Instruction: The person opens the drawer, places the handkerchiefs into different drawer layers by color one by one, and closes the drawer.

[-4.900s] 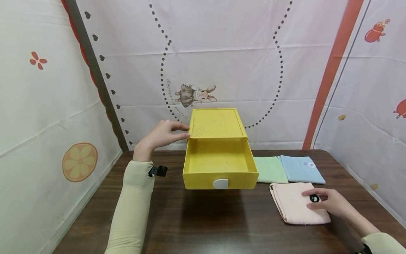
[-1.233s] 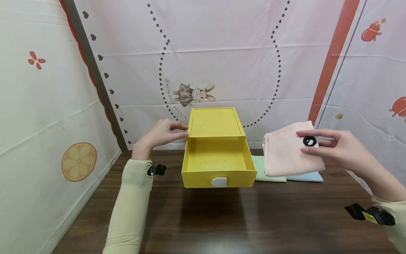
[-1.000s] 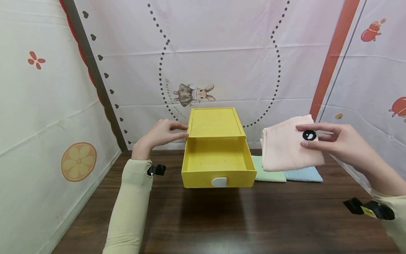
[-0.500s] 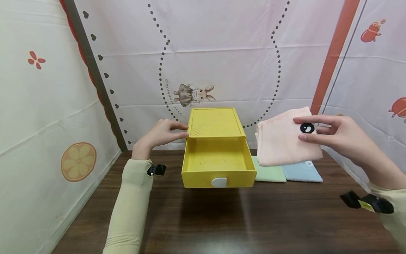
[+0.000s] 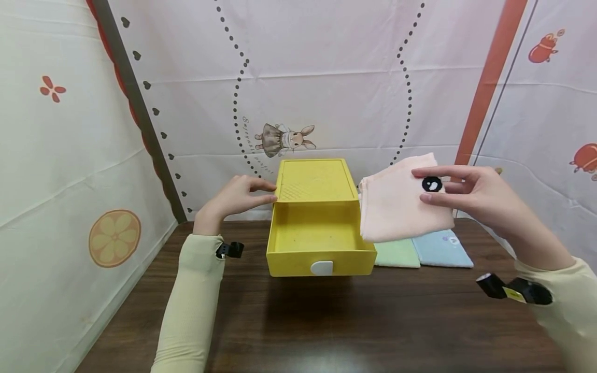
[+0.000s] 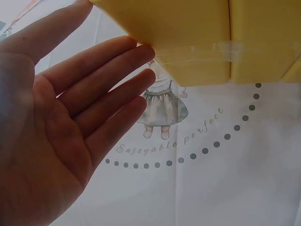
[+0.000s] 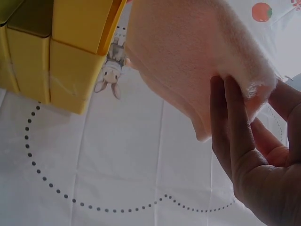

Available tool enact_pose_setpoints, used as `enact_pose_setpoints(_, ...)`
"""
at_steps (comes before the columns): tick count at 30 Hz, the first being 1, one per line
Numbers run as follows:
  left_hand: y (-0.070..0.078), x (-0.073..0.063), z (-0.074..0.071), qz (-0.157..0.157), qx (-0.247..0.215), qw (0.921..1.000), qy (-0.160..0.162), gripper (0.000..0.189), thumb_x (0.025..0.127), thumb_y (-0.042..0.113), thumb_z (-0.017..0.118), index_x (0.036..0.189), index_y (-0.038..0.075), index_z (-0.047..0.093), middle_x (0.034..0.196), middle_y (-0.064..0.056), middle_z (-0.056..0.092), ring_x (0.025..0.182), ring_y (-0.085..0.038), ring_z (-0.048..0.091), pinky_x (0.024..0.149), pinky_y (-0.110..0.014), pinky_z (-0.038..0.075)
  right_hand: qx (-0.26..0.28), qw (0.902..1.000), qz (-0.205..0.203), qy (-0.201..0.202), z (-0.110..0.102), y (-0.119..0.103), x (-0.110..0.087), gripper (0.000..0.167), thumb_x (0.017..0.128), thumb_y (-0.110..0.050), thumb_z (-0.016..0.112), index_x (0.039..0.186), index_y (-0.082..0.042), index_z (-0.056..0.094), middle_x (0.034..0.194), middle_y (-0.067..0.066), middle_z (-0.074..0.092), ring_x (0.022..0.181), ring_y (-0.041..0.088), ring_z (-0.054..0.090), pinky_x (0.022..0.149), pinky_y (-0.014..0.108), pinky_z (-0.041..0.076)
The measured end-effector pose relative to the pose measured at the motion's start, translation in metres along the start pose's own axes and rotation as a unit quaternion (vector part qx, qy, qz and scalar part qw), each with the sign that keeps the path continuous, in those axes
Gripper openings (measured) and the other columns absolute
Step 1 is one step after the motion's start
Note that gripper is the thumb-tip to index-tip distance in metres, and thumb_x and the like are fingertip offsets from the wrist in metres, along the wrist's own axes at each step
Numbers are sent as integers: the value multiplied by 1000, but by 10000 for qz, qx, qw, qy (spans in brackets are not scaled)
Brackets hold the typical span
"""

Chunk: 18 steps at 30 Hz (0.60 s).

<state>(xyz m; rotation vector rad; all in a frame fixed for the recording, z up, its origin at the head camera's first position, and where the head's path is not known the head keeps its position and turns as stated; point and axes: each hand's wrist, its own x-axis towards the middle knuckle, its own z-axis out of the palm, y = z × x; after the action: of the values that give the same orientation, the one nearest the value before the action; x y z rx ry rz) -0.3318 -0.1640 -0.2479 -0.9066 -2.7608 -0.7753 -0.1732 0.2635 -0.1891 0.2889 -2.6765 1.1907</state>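
Note:
A yellow drawer box (image 5: 317,178) stands mid-table in the head view, its drawer (image 5: 322,264) pulled out toward me, with a white tab on the front and nothing inside. My left hand (image 5: 235,197) touches the box's left side with its fingertips; the left wrist view shows those fingers nearly straight against the yellow wall (image 6: 188,42). My right hand (image 5: 471,194) pinches a folded pale pink towel (image 5: 396,207) by its right edge, beside a round black patch. The towel hangs in the air just right of the box, its left edge overlapping the drawer's right side.
On the dark wooden table (image 5: 410,321), a folded green towel (image 5: 396,254) and a folded light blue towel (image 5: 445,251) lie side by side to the right of the drawer, partly behind the pink one. Printed white cloth (image 5: 326,103) surrounds the table at the back and sides.
My right hand took hold of the pink towel on the table, lifted it, and has moved left toward the box with it. The left hand stays on the box.

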Motion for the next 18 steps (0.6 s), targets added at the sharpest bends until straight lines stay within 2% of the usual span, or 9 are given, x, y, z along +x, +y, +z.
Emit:
enact_pose_setpoints(7, 1, -1, 0, -1, -21, 10000, -60, 47, 86, 50, 64, 120, 18, 66, 122, -2, 66, 114, -20, 60, 96, -45, 47, 695, 9970, -159, -291, 15, -6, 6, 47, 84, -26, 73, 129, -23, 60, 136, 6, 50, 90, 8, 68, 66, 37, 58)
enact_pose_setpoints(11, 2, -1, 0, -2, -46, 9999, -95, 48, 86, 50, 64, 121, 17, 65, 123, -3, 65, 115, -22, 59, 96, -46, 47, 974, 9944, -128, -396, 20, -11, 8, 47, 83, -26, 74, 128, -22, 60, 136, 4, 50, 92, 13, 68, 66, 41, 58)
enact_pose_setpoints(14, 2, -1, -1, -1, -63, 9999, -100, 48, 86, 49, 64, 121, 16, 65, 123, -4, 65, 115, -23, 59, 96, -47, 47, 934, 9947, -138, -405, 24, -14, 9, 48, 83, -28, 74, 128, -23, 61, 137, 1, 48, 93, 12, 67, 67, 40, 58)
enact_pose_setpoints(18, 3, -1, -1, -5, -75, 9999, -110, 48, 86, 48, 64, 121, 16, 66, 123, -5, 65, 115, -23, 59, 96, -47, 47, 1188, 9915, 89, -528, 28, -17, 10, 49, 82, -30, 75, 128, -24, 60, 137, 4, 50, 93, 16, 67, 69, 42, 58)
